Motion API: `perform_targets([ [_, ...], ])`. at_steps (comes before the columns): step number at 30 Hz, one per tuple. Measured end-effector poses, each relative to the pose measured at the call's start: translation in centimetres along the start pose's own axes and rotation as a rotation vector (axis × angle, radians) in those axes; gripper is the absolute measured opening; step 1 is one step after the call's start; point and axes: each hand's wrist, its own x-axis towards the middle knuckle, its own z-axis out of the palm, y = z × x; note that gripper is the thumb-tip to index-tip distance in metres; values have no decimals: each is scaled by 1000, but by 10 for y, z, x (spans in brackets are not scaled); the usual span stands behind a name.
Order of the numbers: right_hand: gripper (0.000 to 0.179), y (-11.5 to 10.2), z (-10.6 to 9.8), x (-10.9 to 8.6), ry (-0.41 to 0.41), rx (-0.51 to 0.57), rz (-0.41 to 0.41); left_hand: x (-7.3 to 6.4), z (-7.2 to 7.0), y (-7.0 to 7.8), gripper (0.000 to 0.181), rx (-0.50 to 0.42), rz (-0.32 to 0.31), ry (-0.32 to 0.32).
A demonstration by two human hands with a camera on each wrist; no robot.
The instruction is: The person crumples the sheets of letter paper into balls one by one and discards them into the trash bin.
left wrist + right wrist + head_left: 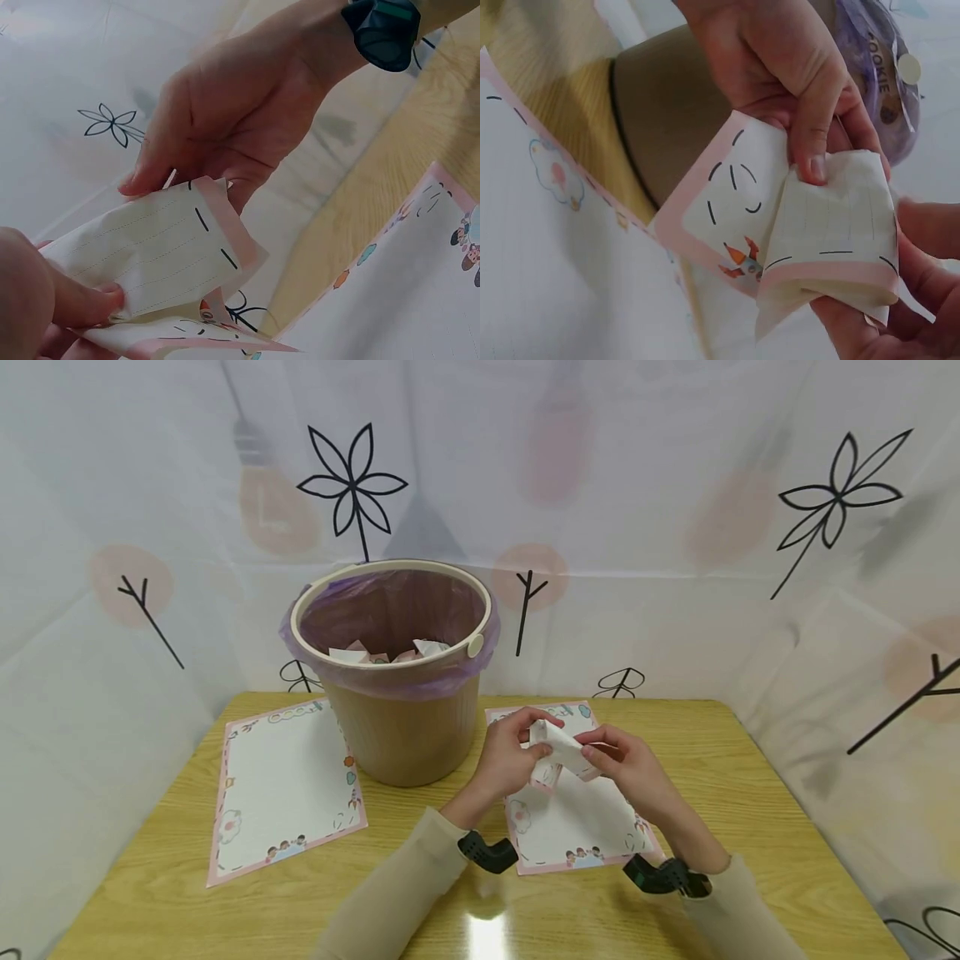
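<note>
A folded sheet of pink-bordered paper (562,749) is held between both hands, above a flat sheet of the same kind. My left hand (512,758) pinches its left part, the thumb pressing on the lined face. At its right end, the fingers of my right hand (624,767) grip the edge. In the right wrist view the folded paper (832,225) shows a rocket print and black dashes on one flap. The left wrist view shows the lined face (150,247) with the left thumb on it and the right hand (232,120) beyond.
A beige bin (405,735) with a purple liner (491,643) stands left of the hands, with crumpled papers (431,647) inside. One flat decorated sheet (288,785) lies left of it, another sheet (577,827) beneath the hands. A printed white cloth (637,527) hangs behind the wooden table (720,777).
</note>
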Motion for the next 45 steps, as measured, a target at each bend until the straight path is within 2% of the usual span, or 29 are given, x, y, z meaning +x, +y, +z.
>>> perform_targets([
  [6,31,5,-11,-3,-112,178,-36,-1,2,2,39,-14,34,35],
  [10,24,6,-15,-2,-121,240,-35,-2,4,3,36,-2,80,59],
  [13,20,7,-16,-1,-115,274,2,-2,5,3,34,16,103,65],
  [16,21,7,-18,-1,-135,289,31,-1,3,3,34,13,89,50],
  [23,26,10,-25,-3,-204,219,8,1,-3,3,32,-117,17,-46],
  [29,36,11,-24,0,-177,163,2,2,-4,3,30,-210,-5,-109],
  [34,39,13,-19,2,-179,162,10,1,-3,5,30,-254,3,-104],
  [40,49,15,-6,3,-134,155,85,-1,3,7,29,-271,16,-39],
  [45,36,17,5,7,-23,156,112,-1,9,6,30,-279,28,35],
])
